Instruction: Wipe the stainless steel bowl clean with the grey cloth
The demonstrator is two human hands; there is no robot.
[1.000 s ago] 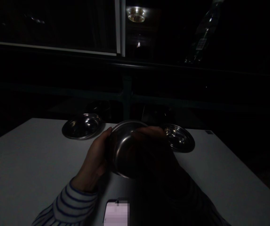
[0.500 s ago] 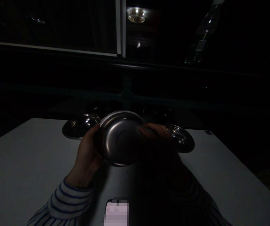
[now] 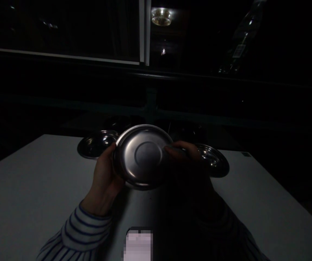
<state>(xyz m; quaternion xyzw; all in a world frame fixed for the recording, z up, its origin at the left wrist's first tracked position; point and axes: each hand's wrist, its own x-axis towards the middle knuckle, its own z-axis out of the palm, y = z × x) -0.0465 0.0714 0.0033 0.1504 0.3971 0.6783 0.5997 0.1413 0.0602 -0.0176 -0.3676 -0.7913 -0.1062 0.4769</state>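
Note:
Tilted up above the table is a round metal bowl [image 3: 142, 159], its underside with a ring-shaped base turned toward me. My left hand [image 3: 105, 177] grips its left rim, the fingers partly hidden behind it. On the right side my right hand [image 3: 187, 159] holds it too, mostly lost in deep shadow, with fingers lying along the metal. One shiny metal bowl [image 3: 94, 145] rests on the table beyond my left hand. Another metal bowl [image 3: 214, 161] sits beyond my right hand, partly covered by it.
The white table [image 3: 36, 181] spreads to both sides. A phone [image 3: 139, 244] with a blurred-out bright screen lies at the near edge. Behind the table is a dark window with a pale frame [image 3: 144, 32]. A clear bottle [image 3: 240, 43] shows at upper right. Dark round objects stand behind the bowls.
The held bowl has tilted slightly, so its base ring now shows more clearly. Both hands keep their hold. The whole view has shifted a little.

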